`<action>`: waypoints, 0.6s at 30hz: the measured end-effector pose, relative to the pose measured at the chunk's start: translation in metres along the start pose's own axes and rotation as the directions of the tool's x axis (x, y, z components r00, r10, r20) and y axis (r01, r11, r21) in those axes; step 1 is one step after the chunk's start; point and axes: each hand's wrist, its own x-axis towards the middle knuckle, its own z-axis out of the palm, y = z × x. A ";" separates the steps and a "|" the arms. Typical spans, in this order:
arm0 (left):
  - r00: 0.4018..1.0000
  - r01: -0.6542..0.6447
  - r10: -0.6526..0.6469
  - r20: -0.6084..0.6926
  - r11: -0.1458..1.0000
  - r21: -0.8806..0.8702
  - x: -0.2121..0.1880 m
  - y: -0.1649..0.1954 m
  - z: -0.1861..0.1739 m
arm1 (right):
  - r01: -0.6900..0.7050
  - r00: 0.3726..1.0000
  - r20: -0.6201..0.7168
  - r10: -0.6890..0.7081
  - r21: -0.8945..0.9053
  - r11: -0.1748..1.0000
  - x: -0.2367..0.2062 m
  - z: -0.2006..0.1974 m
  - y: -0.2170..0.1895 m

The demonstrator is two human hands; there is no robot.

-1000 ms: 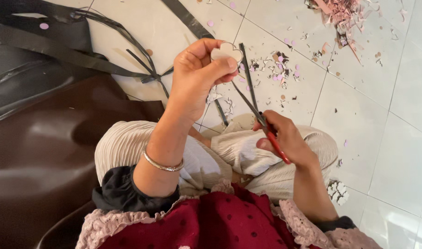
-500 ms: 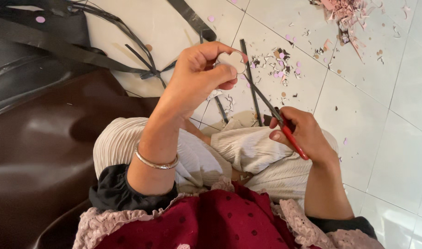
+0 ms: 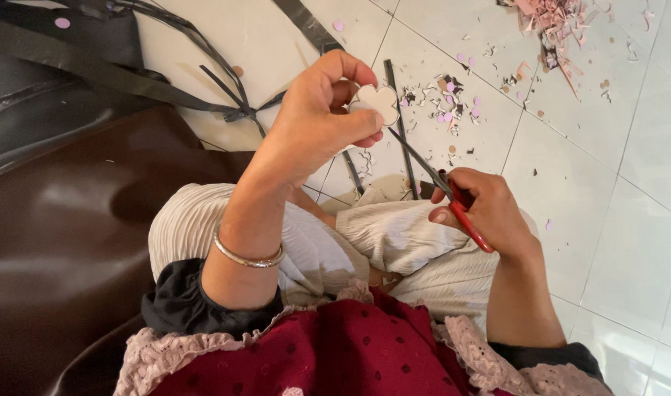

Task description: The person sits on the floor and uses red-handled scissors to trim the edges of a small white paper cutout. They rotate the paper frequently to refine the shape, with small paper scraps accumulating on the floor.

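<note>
Step in hand, as judged: trimming a cut-out. Right hand (image 3: 486, 213) is closed around red-handled scissors (image 3: 438, 180), blades parted. Just beyond the scissors' tips, left hand (image 3: 317, 121) pinches the pale flower-shaped piece (image 3: 379, 101). Next: feed its edge squarely between the blades. Farther off lie paper scraps (image 3: 453, 103).

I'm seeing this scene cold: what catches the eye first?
The left hand, raised at centre, pinches a small white flower-shaped cutout. Just right and lower, the right hand grips red-handled scissors pointing up at it. Pink and dark paper scraps litter the white floor tiles beyond.
</note>
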 end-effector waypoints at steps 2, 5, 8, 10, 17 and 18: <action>1.000 0.003 -0.003 -0.011 1.000 -0.008 0.000 0.000 -0.001 | -0.010 1.000 0.004 0.010 -0.002 1.000 -0.001 -0.001 0.000; 1.000 0.001 -0.001 -0.012 1.000 0.007 -0.001 -0.001 0.000 | -0.052 0.998 0.021 0.052 0.023 0.998 -0.002 -0.002 0.000; 1.000 0.002 -0.002 -0.014 0.999 0.040 0.000 -0.002 0.000 | -0.064 0.997 0.039 0.063 0.035 0.997 -0.002 -0.002 -0.001; 1.000 0.006 -0.005 -0.015 0.999 0.050 0.001 -0.003 0.000 | -0.032 0.999 0.033 0.031 0.030 0.999 -0.002 -0.001 -0.001; 0.999 0.030 -0.031 -0.039 0.999 -0.017 0.003 -0.008 -0.002 | -0.068 0.996 0.062 0.061 0.127 0.990 -0.003 0.004 0.001; 0.998 0.034 -0.035 -0.044 0.999 -0.019 0.003 -0.008 -0.003 | -0.085 0.995 0.073 0.075 0.142 0.986 -0.002 0.004 0.001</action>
